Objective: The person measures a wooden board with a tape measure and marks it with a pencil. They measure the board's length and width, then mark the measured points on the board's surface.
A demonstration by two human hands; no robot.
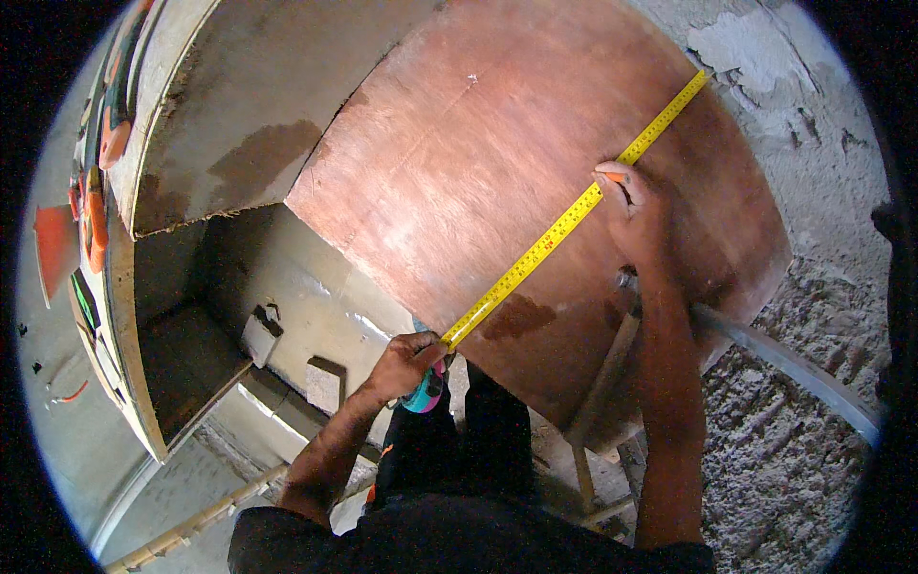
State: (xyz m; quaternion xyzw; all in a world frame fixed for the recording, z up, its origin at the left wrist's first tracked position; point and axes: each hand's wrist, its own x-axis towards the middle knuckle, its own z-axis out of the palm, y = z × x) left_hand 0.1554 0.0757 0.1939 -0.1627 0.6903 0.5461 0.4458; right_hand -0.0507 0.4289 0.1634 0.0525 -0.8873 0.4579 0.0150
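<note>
A reddish plywood sheet (449, 143) fills the middle, with a yellow measuring tape (526, 268) stretched diagonally across it to the upper right edge. My left hand (402, 364) is closed on the teal and pink tape case (421, 397) at the sheet's lower edge. My right hand (631, 206) pinches what looks like an orange pencil (614, 177) against the tape. Below that hand, partly behind my forearm, a hammer (602, 378) with a long handle lies on the sheet. A grey metal bar (803, 368) extends rightward from there.
A grey board (249, 67) adjoins the sheet at upper left, above a recessed box-like space (182, 344) with small blocks (325, 383). Tools with orange handles (96, 220) line the left ledge. A rough plaster surface (775, 430) borders the right; a wooden strip (191, 526) runs at lower left.
</note>
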